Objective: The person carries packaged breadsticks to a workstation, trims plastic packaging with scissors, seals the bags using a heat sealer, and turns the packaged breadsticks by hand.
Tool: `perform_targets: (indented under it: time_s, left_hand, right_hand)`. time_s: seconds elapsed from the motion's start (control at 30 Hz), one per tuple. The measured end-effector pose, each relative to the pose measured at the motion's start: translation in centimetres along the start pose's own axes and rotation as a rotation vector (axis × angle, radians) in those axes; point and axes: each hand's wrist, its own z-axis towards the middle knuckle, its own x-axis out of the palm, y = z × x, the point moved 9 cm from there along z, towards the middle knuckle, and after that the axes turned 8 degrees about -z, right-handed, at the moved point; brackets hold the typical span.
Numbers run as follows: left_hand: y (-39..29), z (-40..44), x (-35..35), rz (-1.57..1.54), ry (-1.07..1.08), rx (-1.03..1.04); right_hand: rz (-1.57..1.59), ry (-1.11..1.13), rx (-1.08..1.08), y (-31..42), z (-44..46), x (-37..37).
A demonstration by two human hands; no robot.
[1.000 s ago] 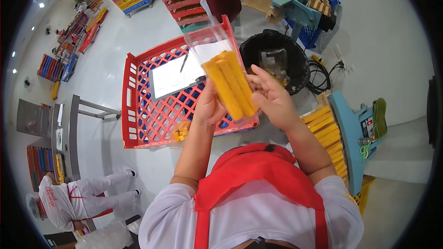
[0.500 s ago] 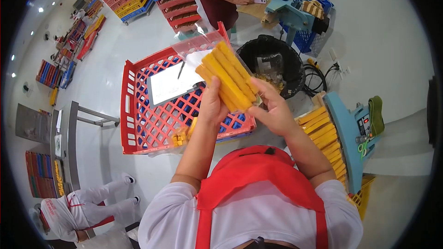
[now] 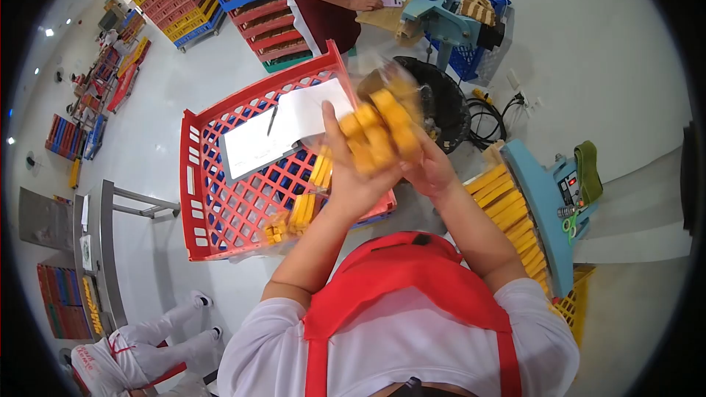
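Observation:
Between my two hands is a clear plastic bag of yellow sticks (image 3: 379,132), tilted and smeared by motion. My left hand (image 3: 357,180) grips it from the left and below, thumb pointing up along its side. At the bag's lower right end, my right hand (image 3: 430,165) has its fingers closed on it. Below the bag stands a red plastic crate (image 3: 193,206), holding more bagged yellow sticks (image 3: 301,212) close to my left forearm. A clipboard with white paper (image 3: 254,140) and a pen (image 3: 273,119) lies in or on the crate.
To the right, a blue-green machine (image 3: 540,213) stands beside a row of yellow sticks (image 3: 511,217). A black-lined bin (image 3: 448,114) sits behind my hands. Across from me a person (image 3: 323,0) works near another machine (image 3: 448,18). Stacked crates (image 3: 250,11) rise at the back.
The bag has turned from its long side facing me to its stick ends facing me, my hands turning with it. The view has shifted slightly, showing more bagged sticks in the crate.

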Motion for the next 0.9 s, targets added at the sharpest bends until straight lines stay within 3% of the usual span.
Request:
perform_targets:
  time_s: [0.03, 0.07, 0.2, 0.33, 0.43, 0.5, 0.53, 0.57, 0.63, 0.67, 0.7, 0.77, 0.83, 0.9]
  left_hand:
    - [-0.6, -0.5, 0.3, 0.198, -0.001, 0.073]
    - [-1.1, -1.0, 0.5, 0.398, -0.016, 0.147]
    - [-0.8, -2.1, 1.0, 0.121, 0.120, 0.102]
    - [0.0, -2.2, -0.2, -0.014, 0.020, 0.095]
    - [-0.4, -2.2, 0.1, 0.010, 0.063, 0.137]
    - [-0.9, -1.2, -0.4, -0.109, -0.010, -0.002]
    - [-0.6, -0.7, -0.7, -0.295, -0.016, -0.054]
    - [0.4, -0.4, -0.9, -0.291, -0.012, -0.061]
    - [6.4, -1.9, 1.1, -1.117, -0.020, -0.626]
    - [6.6, -2.0, 1.7, -1.137, -0.050, -0.684]
    - [7.3, -1.6, 2.1, -1.129, -0.037, -0.700]
    - [8.2, -1.5, 4.3, -1.639, -0.035, -0.877]
    - [8.0, -1.7, 4.8, -1.544, 0.026, -0.918]
    - [9.8, -2.7, 4.4, -1.571, -0.252, -1.052]
  right_hand:
    - [0.067, 0.044, -0.062, 0.6, 0.2, 0.5]
    - [-0.178, 0.079, -0.151, 1.7, 0.0, 1.5]
    - [0.126, 0.011, 0.012, 0.9, -0.1, 1.8]
    - [0.151, -0.005, 0.045, 0.6, -0.2, 2.1]
    - [0.096, 0.020, 0.013, 0.4, -0.2, 1.0]
    - [-1.014, -0.148, -0.350, 4.6, -0.1, 1.1]
    - [-1.058, -0.154, -0.484, 6.5, -1.1, 1.7]
    - [-1.052, -0.161, -0.483, 8.1, -1.1, 3.2]
    - [-1.449, 0.117, -0.648, 9.2, -0.9, 7.8]
    - [-1.717, 0.171, -0.535, 7.9, 0.8, 7.5]
    - [-1.715, 0.147, -0.536, 8.2, 2.2, 6.9]
    - [-1.073, 0.144, 0.412, 3.1, 5.1, 0.9]
    - [-0.997, 0.148, 0.458, 1.6, 6.2, -1.1]
    - [-0.920, 0.165, 0.512, 0.4, 6.6, -1.6]
